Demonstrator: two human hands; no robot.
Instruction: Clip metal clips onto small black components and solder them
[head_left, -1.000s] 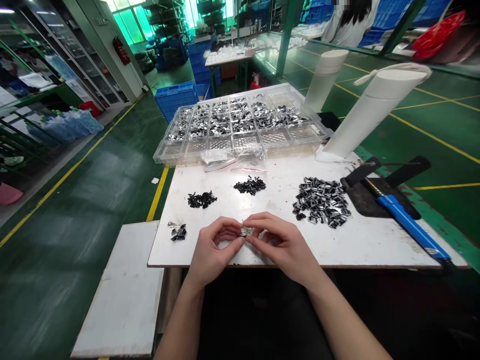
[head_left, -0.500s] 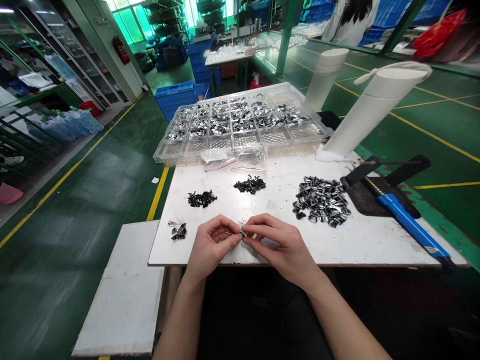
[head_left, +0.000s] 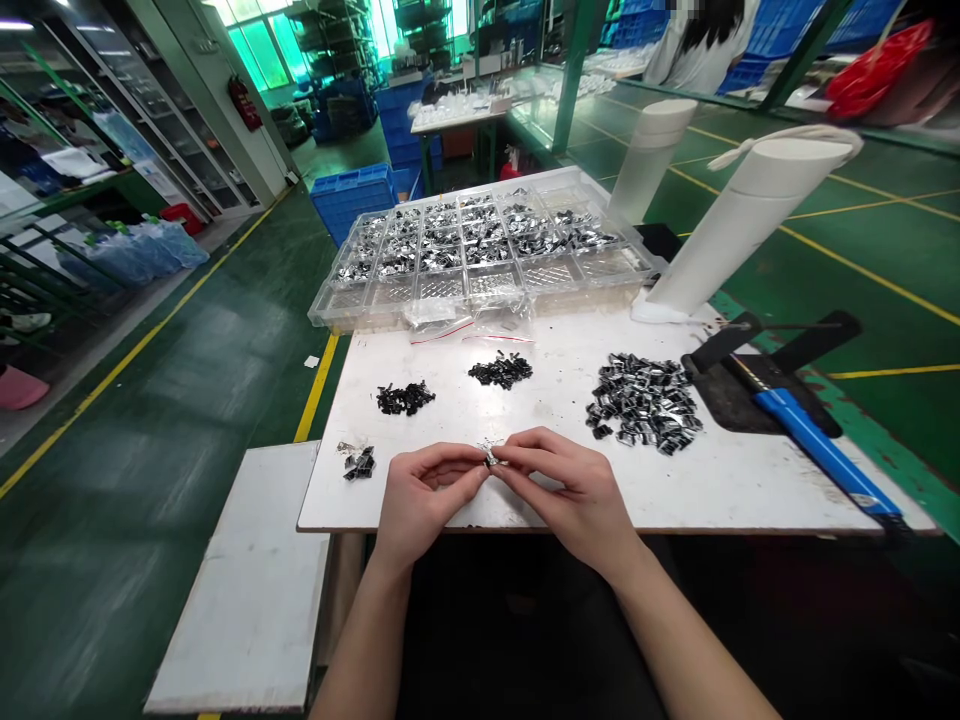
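Observation:
Near the front edge of the white table [head_left: 555, 490], my left hand [head_left: 427, 495] and my right hand [head_left: 570, 490] meet fingertip to fingertip. Both pinch one small dark and shiny part [head_left: 490, 459] between them; its details are too small to make out. Small silvery pieces lie just behind the fingertips. Beyond my hands are two heaps of tiny black parts, one to the left [head_left: 406, 398] and one in the middle [head_left: 500, 370]. A larger pile of black, shiny pieces [head_left: 643, 403] lies to the right, and a small cluster [head_left: 360, 463] to the left.
A clear compartment tray [head_left: 465, 285] of shiny parts spans the back, with plastic bags before it. At the right are a blue-handled tool [head_left: 825, 450], a black holder and two white tubes [head_left: 757, 220]. A lower white board [head_left: 247, 580] stands left. A person is far back.
The fingers of my left hand have straightened and closed up a little, and its index finger now lies flatter. The small part has turned slightly between the fingertips.

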